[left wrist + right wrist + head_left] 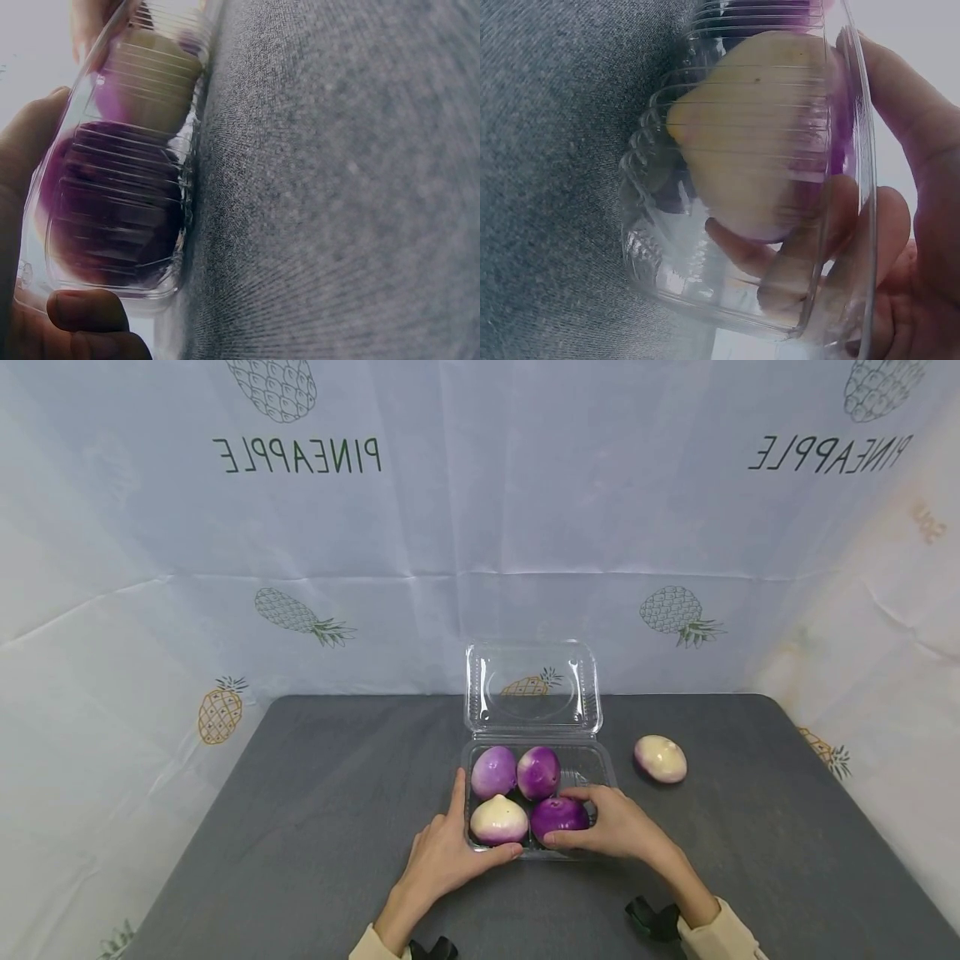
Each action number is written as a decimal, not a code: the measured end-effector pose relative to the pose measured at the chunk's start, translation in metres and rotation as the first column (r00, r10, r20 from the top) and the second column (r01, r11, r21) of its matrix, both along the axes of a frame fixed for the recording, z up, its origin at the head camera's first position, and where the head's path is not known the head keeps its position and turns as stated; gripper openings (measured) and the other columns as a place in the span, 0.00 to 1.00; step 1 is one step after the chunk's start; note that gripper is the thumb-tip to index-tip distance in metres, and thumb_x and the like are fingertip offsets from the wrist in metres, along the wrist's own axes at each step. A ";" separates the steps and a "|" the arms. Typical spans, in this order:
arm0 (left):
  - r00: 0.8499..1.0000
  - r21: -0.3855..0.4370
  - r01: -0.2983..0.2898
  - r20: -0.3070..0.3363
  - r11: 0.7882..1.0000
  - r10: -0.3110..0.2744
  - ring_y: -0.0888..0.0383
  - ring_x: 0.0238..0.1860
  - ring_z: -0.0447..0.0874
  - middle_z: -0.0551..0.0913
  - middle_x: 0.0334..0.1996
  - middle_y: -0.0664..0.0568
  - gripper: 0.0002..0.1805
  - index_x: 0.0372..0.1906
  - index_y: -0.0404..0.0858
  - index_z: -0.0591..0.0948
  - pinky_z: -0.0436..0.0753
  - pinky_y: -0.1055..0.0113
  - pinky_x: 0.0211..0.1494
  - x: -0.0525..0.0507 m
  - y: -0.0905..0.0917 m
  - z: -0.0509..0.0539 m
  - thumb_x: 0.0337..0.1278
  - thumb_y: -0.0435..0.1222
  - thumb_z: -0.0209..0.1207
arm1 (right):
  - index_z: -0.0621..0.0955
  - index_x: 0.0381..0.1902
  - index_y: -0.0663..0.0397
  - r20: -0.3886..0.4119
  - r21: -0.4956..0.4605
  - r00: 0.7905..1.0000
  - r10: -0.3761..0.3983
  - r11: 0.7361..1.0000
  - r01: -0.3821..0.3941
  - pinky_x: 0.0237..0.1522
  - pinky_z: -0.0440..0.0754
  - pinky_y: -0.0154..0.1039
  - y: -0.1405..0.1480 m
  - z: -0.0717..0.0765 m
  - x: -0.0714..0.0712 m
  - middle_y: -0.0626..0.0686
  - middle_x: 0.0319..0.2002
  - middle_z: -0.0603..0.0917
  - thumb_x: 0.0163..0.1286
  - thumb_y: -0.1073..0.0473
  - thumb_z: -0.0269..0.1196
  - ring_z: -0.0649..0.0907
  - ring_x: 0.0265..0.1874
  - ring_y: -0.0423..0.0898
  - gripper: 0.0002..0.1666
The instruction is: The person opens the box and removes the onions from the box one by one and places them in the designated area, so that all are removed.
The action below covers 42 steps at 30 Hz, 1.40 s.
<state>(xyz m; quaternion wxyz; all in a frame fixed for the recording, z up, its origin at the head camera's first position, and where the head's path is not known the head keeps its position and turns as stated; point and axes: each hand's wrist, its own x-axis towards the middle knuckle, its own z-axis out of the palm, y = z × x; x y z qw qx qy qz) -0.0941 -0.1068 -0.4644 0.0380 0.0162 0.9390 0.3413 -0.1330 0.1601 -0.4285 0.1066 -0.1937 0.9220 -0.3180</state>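
Pinching right hand (pixel 611 823): your thumb and fingers grip the near-right purple onion (pixel 559 817) in the clear container (pixel 591 766).
Spread left hand (pixel 444 852): your thumb and forefinger frame the container's near-left corner.
Lid (pixel 533 687): raised open at the far side.
Loose onion (pixel 660 758): on the desk (pixel 337 802), right of the container.

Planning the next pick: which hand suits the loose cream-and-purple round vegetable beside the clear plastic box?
Likely the right hand: nearer the loose vegetable, once it releases the purple round vegetable. The left hand sits across the box, at its left edge.
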 end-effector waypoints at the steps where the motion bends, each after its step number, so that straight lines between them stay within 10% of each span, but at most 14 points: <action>1: 1.000 0.000 0.000 0.000 1.000 0.000 0.57 0.34 0.80 0.87 0.33 0.46 0.77 0.84 0.42 0.46 0.79 0.47 0.42 0.000 0.000 0.000 0.31 0.75 0.70 | 0.84 0.59 0.58 -0.003 -0.002 1.000 -0.002 1.000 0.002 0.45 0.82 0.42 0.000 0.000 0.000 0.52 0.49 0.89 0.52 0.34 0.77 0.84 0.48 0.46 0.45; 27: 1.000 -0.017 -0.012 -0.003 1.000 0.012 0.55 0.34 0.82 0.88 0.35 0.42 0.77 0.84 0.42 0.47 0.80 0.48 0.40 0.001 0.002 0.000 0.32 0.75 0.69 | 0.82 0.61 0.60 -0.090 -0.055 0.996 0.014 0.998 -0.019 0.47 0.84 0.40 0.007 -0.001 0.003 0.57 0.54 0.87 0.49 0.37 0.80 0.85 0.51 0.49 0.47; 36: 0.999 -0.035 -0.020 -0.028 0.999 0.019 0.48 0.40 0.88 0.89 0.39 0.38 0.77 0.83 0.40 0.49 0.80 0.44 0.43 0.002 0.004 -0.001 0.30 0.77 0.68 | 0.81 0.62 0.60 -0.077 -0.165 0.996 0.037 0.985 -0.050 0.30 0.77 0.31 0.014 0.003 0.004 0.59 0.49 0.85 0.52 0.42 0.80 0.75 0.24 0.32 0.45; 42: 0.999 -0.032 -0.020 -0.027 0.999 0.020 0.48 0.40 0.88 0.89 0.39 0.39 0.77 0.83 0.40 0.49 0.80 0.46 0.43 0.002 0.004 -0.001 0.30 0.77 0.68 | 0.80 0.64 0.59 -0.062 -0.192 0.998 0.020 0.981 -0.031 0.29 0.77 0.31 0.016 0.007 0.008 0.61 0.52 0.83 0.53 0.42 0.80 0.75 0.23 0.33 0.45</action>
